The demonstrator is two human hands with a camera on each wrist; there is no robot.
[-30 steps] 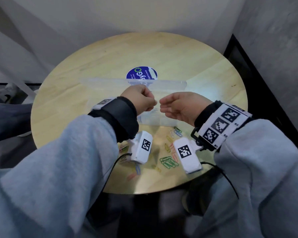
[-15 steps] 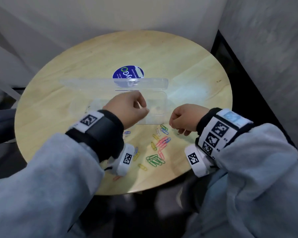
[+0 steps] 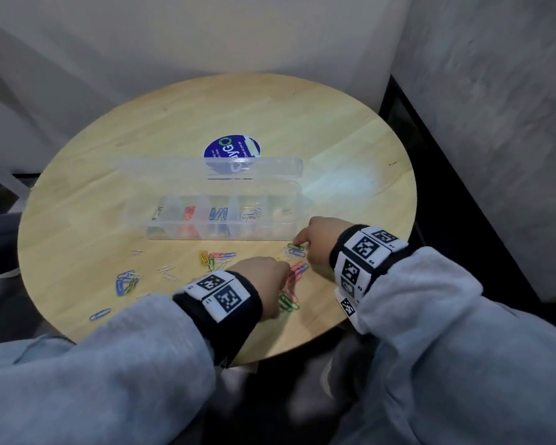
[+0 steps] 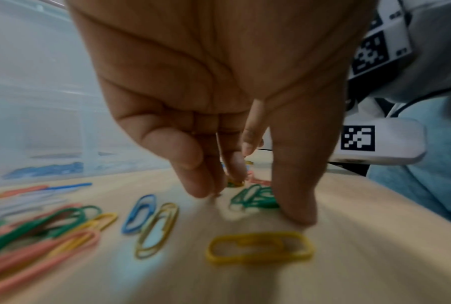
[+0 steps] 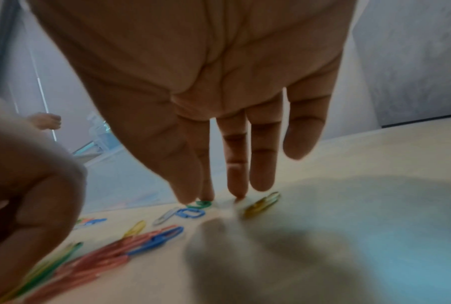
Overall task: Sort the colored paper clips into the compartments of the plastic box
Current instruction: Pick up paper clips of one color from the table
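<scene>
A clear plastic box [image 3: 222, 234] stands mid-table with its lid [image 3: 206, 168] raised; red, blue and white clips lie in separate compartments. Loose coloured paper clips [image 3: 219, 258] are scattered in front of it. My left hand [image 3: 270, 284] reaches down over them; its thumb and fingers [image 4: 201, 185] point at the table, apart, either side of a few green clips [image 4: 255, 199]. It holds nothing that I can see. My right hand [image 3: 302, 242] is by the box's right front corner, with straight fingertips [image 5: 207, 195] touching a green clip [image 5: 202, 203].
The round wooden table [image 3: 350, 139] has a blue sticker [image 3: 231, 149] behind the box. More blue clips [image 3: 126, 282] lie at the front left. A yellow clip [image 4: 259, 248] lies near my left thumb. Walls stand close behind and to the right.
Both hands left the box and came down to the loose clips near the front edge, the right hand first. The box's compartments now show.
</scene>
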